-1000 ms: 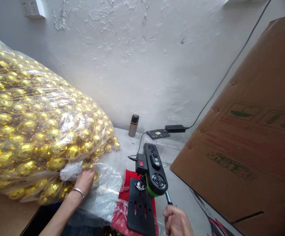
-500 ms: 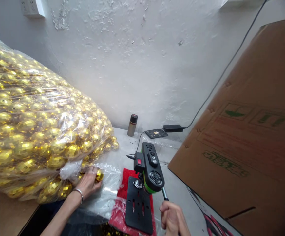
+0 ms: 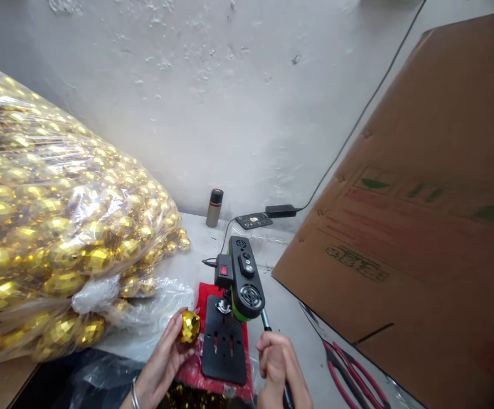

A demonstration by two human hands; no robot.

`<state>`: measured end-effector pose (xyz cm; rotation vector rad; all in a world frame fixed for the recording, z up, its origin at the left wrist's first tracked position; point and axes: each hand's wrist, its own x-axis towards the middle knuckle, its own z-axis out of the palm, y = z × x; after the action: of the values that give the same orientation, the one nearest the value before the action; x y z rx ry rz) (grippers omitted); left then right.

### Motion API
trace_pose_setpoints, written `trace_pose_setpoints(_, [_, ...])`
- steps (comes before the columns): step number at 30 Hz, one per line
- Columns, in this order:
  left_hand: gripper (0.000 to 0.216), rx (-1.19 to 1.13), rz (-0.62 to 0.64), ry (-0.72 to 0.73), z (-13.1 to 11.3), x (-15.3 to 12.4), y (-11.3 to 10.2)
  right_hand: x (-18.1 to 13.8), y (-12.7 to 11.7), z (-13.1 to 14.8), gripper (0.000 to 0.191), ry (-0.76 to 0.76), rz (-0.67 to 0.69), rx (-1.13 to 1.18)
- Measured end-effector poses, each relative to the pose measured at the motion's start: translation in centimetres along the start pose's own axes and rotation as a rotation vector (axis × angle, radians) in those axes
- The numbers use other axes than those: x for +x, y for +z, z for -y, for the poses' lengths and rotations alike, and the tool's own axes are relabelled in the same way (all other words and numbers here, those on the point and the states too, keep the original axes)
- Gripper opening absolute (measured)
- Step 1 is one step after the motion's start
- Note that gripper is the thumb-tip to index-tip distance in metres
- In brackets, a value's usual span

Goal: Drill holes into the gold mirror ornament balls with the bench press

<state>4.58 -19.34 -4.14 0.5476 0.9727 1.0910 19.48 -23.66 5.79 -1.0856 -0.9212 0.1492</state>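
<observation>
A faceted gold ball (image 3: 191, 327) is just beside the left edge of a slotted black plate (image 3: 225, 341), near the worktop's front edge. The person's left hand (image 3: 166, 352), partly curled, has the ball at its fingertips; a silver bracelet (image 3: 134, 393) circles that wrist. The person's right hand (image 3: 281, 366) is closed in a fist around the black-gripped lever (image 3: 266, 319) of a black and green device (image 3: 247, 281), which stands over the plate's rear end. A small black box with a red switch (image 3: 224, 270) sits at the device's left side. Under the plate lies a red cloth (image 3: 203, 291), reaching the front edge of the grey worktop (image 3: 279, 307), and below that edge is a heap of gold pieces (image 3: 191, 396), too blurred to tell apart.

A large clear bag (image 3: 80, 199) full of gold balls fills the worktop's left side. By the rear edge, along the pale wall (image 3: 230, 113), stand a dark-capped bottle (image 3: 214, 208), then a flat black panel (image 3: 254, 221) and a black power adapter (image 3: 281, 211), whose cable (image 3: 360, 118) climbs rightward. A big cardboard box (image 3: 400, 199) leans in from the right; a tool with red and black handles (image 3: 344, 369) lies below its lower edge.
</observation>
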Motion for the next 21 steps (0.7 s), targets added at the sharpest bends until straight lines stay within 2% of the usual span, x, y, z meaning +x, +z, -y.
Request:
trace_pose_setpoints(2, [0.073, 0.076, 0.047, 0.019, 0.5, 0.3, 0.8, 0.0, 0.0, 0.0, 0.040, -0.005, 0.007, -0.016])
trace_pose_setpoints(5, [0.078, 0.335, 0.030, 0.106, 1.2, 1.2, 1.6, -0.1, -0.1, 0.0, 0.041, -0.009, 0.025, -0.037])
trace_pose_setpoints(8, [0.074, 0.645, 0.008, 0.241, 2.1, 2.1, 2.0, -0.2, -0.3, 0.0, 0.040, -0.014, 0.034, -0.034])
trace_pose_setpoints(11, [0.068, 0.837, 0.012, 0.321, 3.0, 2.4, 2.4, -0.3, -0.4, 0.0, 0.042, 0.021, 0.033, -0.050])
trace_pose_setpoints(15, [0.061, 0.982, -0.005, 0.433, 4.0, 2.6, 2.5, -0.4, -0.6, 0.0, 0.043, 0.053, 0.029, -0.074])
trace_pose_setpoints(18, [0.053, 1.024, 0.004, 0.549, 4.3, 2.8, 2.6, -0.4, -0.6, -0.1, 0.042, 0.035, 0.041, -0.061])
trace_pose_setpoints(21, [0.051, 1.068, 0.022, 0.602, 4.2, 3.0, 3.0, -0.4, -0.6, -0.1, 0.042, 0.032, 0.036, -0.061])
